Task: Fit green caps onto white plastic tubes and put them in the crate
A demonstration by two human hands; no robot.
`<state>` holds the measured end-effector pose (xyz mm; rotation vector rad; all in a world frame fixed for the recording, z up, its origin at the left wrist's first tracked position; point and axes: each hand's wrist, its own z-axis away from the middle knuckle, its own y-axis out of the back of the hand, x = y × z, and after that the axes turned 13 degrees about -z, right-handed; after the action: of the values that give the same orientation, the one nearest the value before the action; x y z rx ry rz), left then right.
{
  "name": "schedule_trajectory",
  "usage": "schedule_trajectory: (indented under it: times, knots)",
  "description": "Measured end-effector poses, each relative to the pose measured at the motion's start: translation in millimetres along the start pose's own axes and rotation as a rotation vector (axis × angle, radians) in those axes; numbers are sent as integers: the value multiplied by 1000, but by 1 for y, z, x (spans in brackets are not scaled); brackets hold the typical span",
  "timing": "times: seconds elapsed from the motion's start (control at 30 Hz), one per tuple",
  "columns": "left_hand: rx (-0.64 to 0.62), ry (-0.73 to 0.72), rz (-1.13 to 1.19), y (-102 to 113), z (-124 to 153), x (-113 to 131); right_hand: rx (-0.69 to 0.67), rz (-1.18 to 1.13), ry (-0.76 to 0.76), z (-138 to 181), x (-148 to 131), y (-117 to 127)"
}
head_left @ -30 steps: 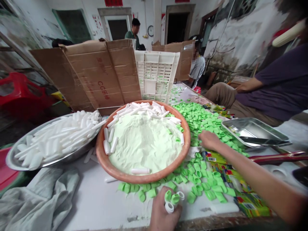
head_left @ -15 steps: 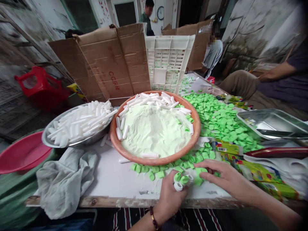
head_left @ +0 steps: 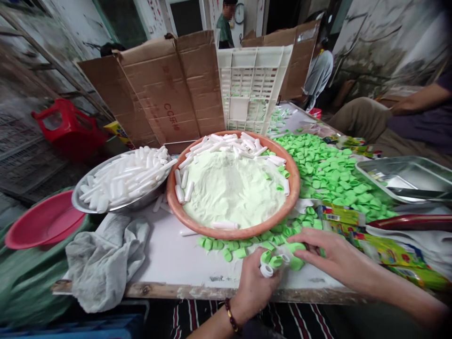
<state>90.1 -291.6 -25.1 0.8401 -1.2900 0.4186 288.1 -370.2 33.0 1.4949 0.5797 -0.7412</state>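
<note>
My left hand (head_left: 254, 278), low near the table's front edge, is closed around several white plastic tubes (head_left: 266, 270). Green caps (head_left: 275, 262) sit on the ends of some of them. Just to the right, my right hand (head_left: 323, 249) pinches a green cap (head_left: 295, 246) between thumb and fingers, close to the held tubes. Beyond both hands stands a terracotta-coloured basin (head_left: 171, 188) of pale green powder (head_left: 229, 188), with white tubes lying along its inner edge. Loose green caps (head_left: 228, 254) lie along the basin's near side.
A large heap of green caps (head_left: 325, 165) spreads to the right, beside a metal tray (head_left: 406, 165) and yellow-green packets (head_left: 384, 249). At left are a metal bowl (head_left: 79, 203) of white tubes, a grey cloth (head_left: 106, 263) and a pink basin (head_left: 42, 221). Cardboard (head_left: 169, 89) and a white crate (head_left: 252, 84) stand behind.
The camera view has shifted slightly, moving the scene to the right in the picture. My right hand, with the green cap, is a little nearer my left hand, which keeps its tubes.
</note>
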Motion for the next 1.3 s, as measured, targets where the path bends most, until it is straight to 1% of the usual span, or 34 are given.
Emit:
schedule_trajectory:
  times: [0.07, 0.2, 0.23, 0.3, 0.37, 0.43, 0.53, 0.67, 0.8, 0.93, 1.0, 1.07, 1.1, 1.17, 1.23, 1.3]
  knots:
    - [-6, 9, -2, 0, 0, -1, -23, -18, -54, 6, 9, -4]
    - [-15, 23, -2, 0, 0, -2, -82, -50, -130, 21, 21, -25]
    - [-15, 28, -3, 0, -1, -2, -73, -51, -135, 23, 23, -29]
    - [-17, 36, -3, 0, -1, -1, -6, -40, -134, 26, 28, -33]
    - [-24, 38, 0, 0, -1, 0, 98, -7, -118, 25, 33, -32]
    - [-27, 43, -11, 1, -1, 0, 165, 31, -98, 23, 38, -27]
    - [-24, 50, -30, 0, -1, -2, 163, 61, -67, 22, 42, -24]
    - [-25, 43, -35, -1, 0, -6, 173, 106, -21, 24, 39, -31]
    - [-33, 31, -25, -2, 0, -8, 183, 237, -2, 11, 35, -42]
    - [-14, 27, -26, -1, -1, -6, 191, 436, -45, -10, 39, -54]
    - [-2, 23, -28, -1, -1, -4, 193, 460, -57, -15, 39, -55]
    - [-1, 21, -24, -1, -1, -3, 220, 367, -93, -14, 36, -51]
    - [-4, 24, -17, -1, -1, -3, 244, 264, -128, -11, 32, -48]
    - [-12, 37, -5, 0, -1, -3, 283, -24, -194, -2, 21, -43]
    - [-17, 49, 3, -1, -1, -4, 305, -262, -226, 9, 7, -42]
    - [-19, 46, 4, -1, -2, -4, 338, -335, -216, 16, -5, -46]
